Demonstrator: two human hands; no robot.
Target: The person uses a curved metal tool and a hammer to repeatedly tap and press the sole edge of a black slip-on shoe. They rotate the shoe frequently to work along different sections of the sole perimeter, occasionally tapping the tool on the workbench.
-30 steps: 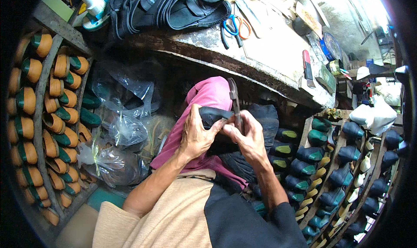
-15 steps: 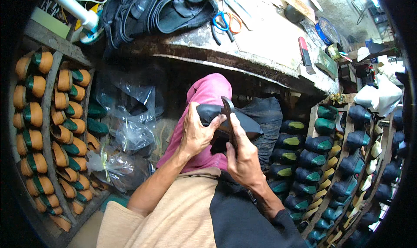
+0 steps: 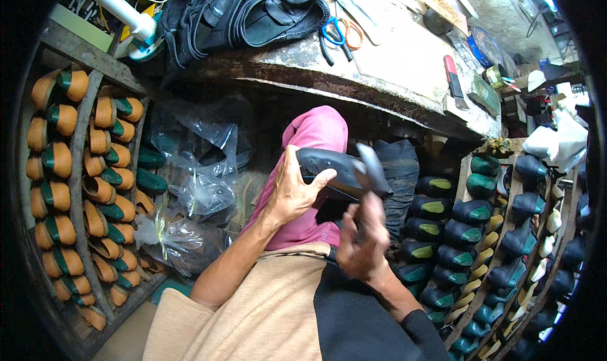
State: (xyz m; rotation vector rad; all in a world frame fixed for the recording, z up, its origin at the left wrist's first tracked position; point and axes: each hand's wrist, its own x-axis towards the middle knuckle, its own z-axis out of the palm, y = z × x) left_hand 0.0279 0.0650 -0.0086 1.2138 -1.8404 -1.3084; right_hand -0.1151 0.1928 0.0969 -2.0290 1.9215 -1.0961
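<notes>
A black shoe (image 3: 335,169) lies tilted across my lap, over the pink trouser leg. My left hand (image 3: 296,190) is closed round one end of it, with the thumb pressed on its upper side. Over the shoe's other end, my right hand (image 3: 365,239) grips a hammer, smeared by motion. The grey metal hammer head (image 3: 370,165) is blurred too, close above the shoe; whether it touches is unclear. Part of the shoe's underside is in shadow.
Orange-and-green shoes (image 3: 57,158) fill a rack at left, and dark shoes (image 3: 465,209) fill racks at right. Clear plastic bags (image 3: 205,187) lie beside my left arm. The workbench edge (image 3: 354,89) runs ahead, bearing black sandals (image 3: 253,19), scissors (image 3: 332,32) and a red-handled knife (image 3: 453,76).
My right hand and the hammer have moved right, away from my left thumb, towards the shoe's other end. The left hand still holds the shoe. The whole view has shifted slightly.
</notes>
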